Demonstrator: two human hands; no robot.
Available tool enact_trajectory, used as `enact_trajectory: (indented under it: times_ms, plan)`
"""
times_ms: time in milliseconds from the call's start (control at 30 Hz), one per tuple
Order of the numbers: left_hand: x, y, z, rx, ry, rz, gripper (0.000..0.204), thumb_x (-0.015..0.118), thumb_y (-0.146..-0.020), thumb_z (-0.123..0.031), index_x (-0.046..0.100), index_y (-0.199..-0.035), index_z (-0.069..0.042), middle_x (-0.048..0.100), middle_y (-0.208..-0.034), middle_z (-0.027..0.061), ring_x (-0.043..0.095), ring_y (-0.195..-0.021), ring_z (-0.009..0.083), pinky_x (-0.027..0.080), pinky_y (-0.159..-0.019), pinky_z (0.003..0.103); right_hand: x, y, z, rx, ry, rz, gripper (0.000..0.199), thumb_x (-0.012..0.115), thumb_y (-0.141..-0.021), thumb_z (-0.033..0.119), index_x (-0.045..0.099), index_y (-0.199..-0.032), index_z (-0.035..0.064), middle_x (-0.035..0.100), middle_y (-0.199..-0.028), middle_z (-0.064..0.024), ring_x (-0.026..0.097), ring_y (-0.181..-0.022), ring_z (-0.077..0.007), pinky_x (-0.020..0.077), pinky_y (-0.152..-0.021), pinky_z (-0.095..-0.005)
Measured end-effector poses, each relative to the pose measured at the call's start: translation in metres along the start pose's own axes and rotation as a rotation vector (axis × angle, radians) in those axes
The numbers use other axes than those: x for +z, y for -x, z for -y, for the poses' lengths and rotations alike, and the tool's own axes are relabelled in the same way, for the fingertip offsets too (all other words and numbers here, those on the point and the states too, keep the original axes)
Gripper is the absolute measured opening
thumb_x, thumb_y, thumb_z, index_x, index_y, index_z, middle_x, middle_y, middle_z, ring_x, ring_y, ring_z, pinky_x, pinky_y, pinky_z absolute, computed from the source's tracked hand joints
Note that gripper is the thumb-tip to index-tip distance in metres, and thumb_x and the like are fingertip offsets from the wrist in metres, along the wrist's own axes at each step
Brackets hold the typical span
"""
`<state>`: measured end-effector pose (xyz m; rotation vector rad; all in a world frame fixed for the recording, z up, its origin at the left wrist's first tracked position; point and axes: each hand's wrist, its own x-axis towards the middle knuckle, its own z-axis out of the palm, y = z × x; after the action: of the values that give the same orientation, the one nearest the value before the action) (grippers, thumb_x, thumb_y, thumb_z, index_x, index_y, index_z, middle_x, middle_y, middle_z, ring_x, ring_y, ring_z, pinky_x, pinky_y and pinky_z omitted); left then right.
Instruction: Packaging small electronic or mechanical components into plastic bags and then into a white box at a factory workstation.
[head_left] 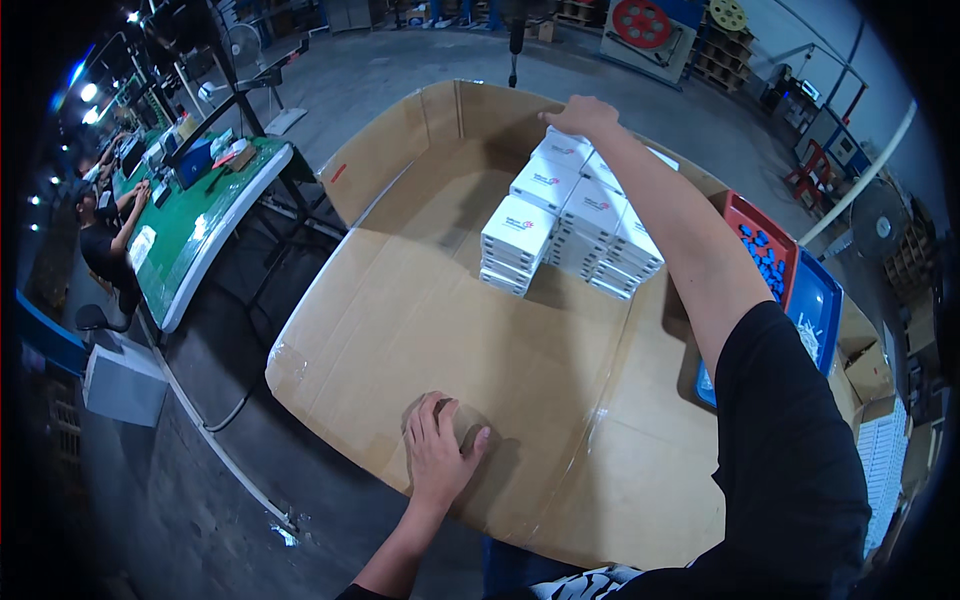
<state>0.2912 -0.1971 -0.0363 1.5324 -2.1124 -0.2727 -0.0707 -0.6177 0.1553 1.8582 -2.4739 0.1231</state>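
My right arm reaches across the cardboard-covered table to the far side of several stacks of small white boxes. There my right hand is closed on the far white box, with its fingertips partly hidden. The boxes stand in tight rows of stacks, each lid carrying a small red mark. Close to the near edge, my left hand rests on the cardboard sheet. Its fingers are slightly bent, the thumb stands apart, and nothing is in it.
Raised cardboard walls edge the table's far side. On the right lie a red tray of blue parts and a blue tray with white pieces. A person sits at a green-topped bench to the left.
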Motion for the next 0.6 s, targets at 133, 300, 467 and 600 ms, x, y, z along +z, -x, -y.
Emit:
enact_trajectory:
  times_ms: [133, 300, 467, 600]
  plan:
    - [-0.003, 0.0, 0.005, -0.014, 0.004, 0.035, 0.061, 0.076, -0.089, -0.04, 0.054, -0.132, -0.002, 0.049, -0.14, 0.0216, 0.045, -0.134, 0.0421, 0.035, -0.112, 0.055, 0.009, -0.003, 0.03, 0.042, 0.138, 0.075, 0.076, 0.07, -0.082, 0.073, 0.07, -0.135, 0.0169, 0.07, -0.134, -0.0105, 0.067, -0.124, -0.0308, 0.0547, -0.096, -0.05]
    - [-0.003, -0.001, 0.002, -0.017, 0.01, 0.048, 0.059, 0.076, -0.089, -0.04, 0.054, -0.131, -0.003, 0.048, -0.141, 0.0216, 0.045, -0.133, 0.0426, 0.035, -0.112, 0.056, 0.012, -0.011, 0.036, 0.025, 0.185, 0.069, 0.062, 0.069, -0.086, 0.056, 0.072, -0.131, 0.0133, 0.07, -0.135, -0.0099, 0.069, -0.122, -0.0305, 0.0579, -0.097, -0.0472]
    - [-0.001, 0.001, 0.004, -0.011, 0.009, 0.041, 0.059, 0.076, -0.09, -0.039, 0.054, -0.131, -0.003, 0.048, -0.141, 0.0214, 0.045, -0.133, 0.0424, 0.035, -0.112, 0.055, 0.011, -0.027, 0.038, -0.05, 0.123, 0.057, 0.043, 0.069, -0.089, 0.031, 0.074, -0.128, 0.0123, 0.071, -0.132, -0.0119, 0.071, -0.117, -0.0343, 0.0595, -0.095, -0.0495]
    - [0.002, -0.003, 0.001, 0.005, 0.006, 0.029, 0.058, 0.075, -0.09, -0.041, 0.055, -0.13, -0.004, 0.049, -0.141, 0.0211, 0.045, -0.133, 0.0417, 0.035, -0.111, 0.055, 0.004, -0.034, 0.025, -0.092, 0.069, -0.127, 0.035, 0.07, -0.086, 0.019, 0.077, -0.118, 0.0066, 0.075, -0.122, -0.0165, 0.072, -0.114, -0.0348, 0.0593, -0.094, -0.0451]
